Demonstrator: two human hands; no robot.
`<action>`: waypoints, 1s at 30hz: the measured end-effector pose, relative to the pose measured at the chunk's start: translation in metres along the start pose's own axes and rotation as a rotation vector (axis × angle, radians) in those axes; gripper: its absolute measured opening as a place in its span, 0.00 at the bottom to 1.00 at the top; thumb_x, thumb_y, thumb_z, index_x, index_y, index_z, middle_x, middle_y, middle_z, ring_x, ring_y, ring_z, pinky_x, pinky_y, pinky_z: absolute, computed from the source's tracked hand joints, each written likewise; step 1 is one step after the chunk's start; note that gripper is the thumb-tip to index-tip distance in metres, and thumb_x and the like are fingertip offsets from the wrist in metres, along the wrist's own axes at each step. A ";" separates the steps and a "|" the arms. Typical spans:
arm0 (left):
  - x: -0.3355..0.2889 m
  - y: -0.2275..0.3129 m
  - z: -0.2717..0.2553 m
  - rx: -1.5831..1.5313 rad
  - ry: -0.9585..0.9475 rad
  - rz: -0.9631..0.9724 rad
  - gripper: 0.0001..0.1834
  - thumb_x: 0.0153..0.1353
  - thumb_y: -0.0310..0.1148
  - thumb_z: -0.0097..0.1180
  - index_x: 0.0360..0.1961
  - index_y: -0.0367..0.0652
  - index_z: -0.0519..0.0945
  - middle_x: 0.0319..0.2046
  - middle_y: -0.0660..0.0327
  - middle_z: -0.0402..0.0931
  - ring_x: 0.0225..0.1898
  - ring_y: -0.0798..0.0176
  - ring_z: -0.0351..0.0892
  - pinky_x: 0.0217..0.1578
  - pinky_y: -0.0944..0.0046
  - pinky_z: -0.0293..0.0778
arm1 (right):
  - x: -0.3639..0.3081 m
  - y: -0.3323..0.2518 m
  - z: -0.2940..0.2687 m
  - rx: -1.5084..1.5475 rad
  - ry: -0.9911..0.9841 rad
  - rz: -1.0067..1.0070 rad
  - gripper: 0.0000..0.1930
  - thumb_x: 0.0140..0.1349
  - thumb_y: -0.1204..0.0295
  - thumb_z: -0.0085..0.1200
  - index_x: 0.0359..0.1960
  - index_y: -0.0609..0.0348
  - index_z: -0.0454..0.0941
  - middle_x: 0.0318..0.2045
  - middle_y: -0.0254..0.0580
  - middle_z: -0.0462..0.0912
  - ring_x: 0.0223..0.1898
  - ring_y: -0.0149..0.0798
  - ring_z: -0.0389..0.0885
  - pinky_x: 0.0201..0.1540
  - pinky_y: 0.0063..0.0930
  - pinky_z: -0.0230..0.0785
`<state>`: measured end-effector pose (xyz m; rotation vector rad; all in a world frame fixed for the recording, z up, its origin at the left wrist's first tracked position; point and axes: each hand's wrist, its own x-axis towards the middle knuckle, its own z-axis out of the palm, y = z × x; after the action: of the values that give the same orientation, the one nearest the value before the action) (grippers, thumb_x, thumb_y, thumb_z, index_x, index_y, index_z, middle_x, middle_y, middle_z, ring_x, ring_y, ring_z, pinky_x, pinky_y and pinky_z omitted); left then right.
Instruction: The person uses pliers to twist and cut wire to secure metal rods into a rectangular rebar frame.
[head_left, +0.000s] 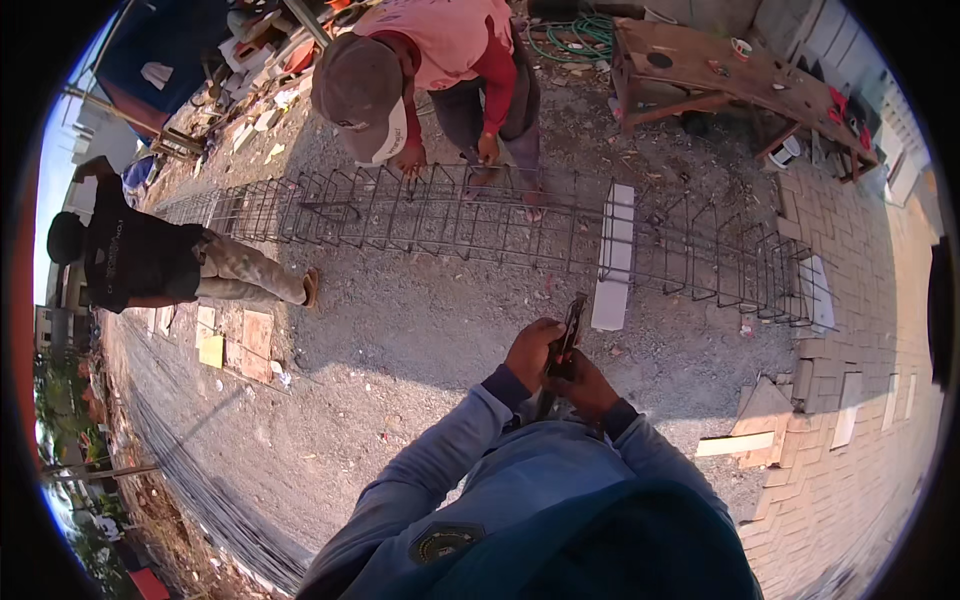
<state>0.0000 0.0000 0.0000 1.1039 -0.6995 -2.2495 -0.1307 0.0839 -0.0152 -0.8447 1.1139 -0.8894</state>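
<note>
One person in black [145, 255] stands well left of the fingers [546, 328]; a capped person [440, 40] bends over a steel cage [411, 215] beyond them. The left hand [532, 352] and right hand [588, 388] clasp a dark tool [573, 328] between them; ahead and right lies a white block [613, 260], farther off a table [700, 62].

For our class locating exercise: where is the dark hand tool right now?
In the head view, the dark hand tool is right of centre, between the left hand and right hand, its tip just left of the nearer white block.
</note>
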 end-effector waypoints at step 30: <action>0.319 -0.140 -0.022 0.935 0.134 0.283 0.11 0.67 0.35 0.43 0.36 0.37 0.71 0.19 0.60 0.73 0.19 0.68 0.72 0.22 0.62 0.68 | 0.062 0.186 -0.322 0.362 0.800 0.204 0.10 0.57 0.70 0.53 0.38 0.59 0.71 0.22 0.37 0.75 0.20 0.30 0.73 0.23 0.25 0.68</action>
<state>-0.1814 -0.1129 -0.2765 1.4074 -1.8093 -1.5679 -0.3993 0.0650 -0.2784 -0.0430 1.6174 -1.2486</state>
